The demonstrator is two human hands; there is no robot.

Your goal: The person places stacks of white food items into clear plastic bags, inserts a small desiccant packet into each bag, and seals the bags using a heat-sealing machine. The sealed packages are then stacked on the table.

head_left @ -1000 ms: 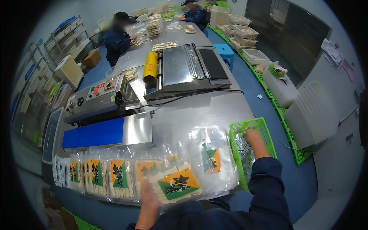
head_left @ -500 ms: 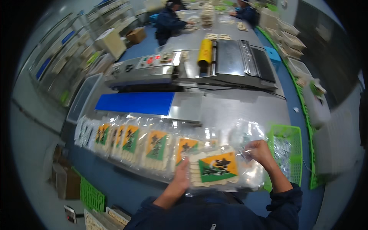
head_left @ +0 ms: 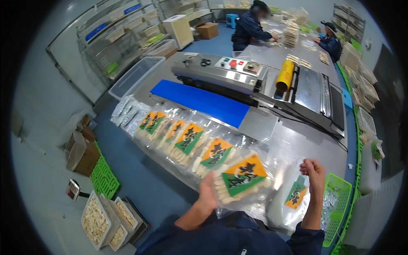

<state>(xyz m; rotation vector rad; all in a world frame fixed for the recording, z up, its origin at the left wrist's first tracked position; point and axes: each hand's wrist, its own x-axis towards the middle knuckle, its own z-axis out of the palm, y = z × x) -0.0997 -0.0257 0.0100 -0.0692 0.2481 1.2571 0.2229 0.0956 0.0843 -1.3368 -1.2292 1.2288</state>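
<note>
My left hand (head_left: 207, 193) is closed on the left edge of a clear plastic food bag (head_left: 244, 180). The bag holds pale, long food pieces behind an orange and green label and is tilted above the table's near edge. Off its right side, my right hand (head_left: 313, 170) is raised with curled fingers; whether anything small is in them is hidden. Beneath that hand lie flat clear bags (head_left: 293, 195) with a similar label showing. Left of the held bag, several filled bags (head_left: 187, 142) lean in a row along the table edge.
Behind the row stands a sealing machine with a blue conveyor belt (head_left: 199, 102); a wrapping machine (head_left: 312, 95) with a yellow roll is to its right. A green basket (head_left: 338, 204) of small silvery packets stands at right. Crates of pale pieces (head_left: 97, 221) sit lower left. Two people work farther back.
My view has swung, so the scene lies lower and is turned. My right hand has let go of the held bag's right side and moved away from it. My left hand keeps its hold.
</note>
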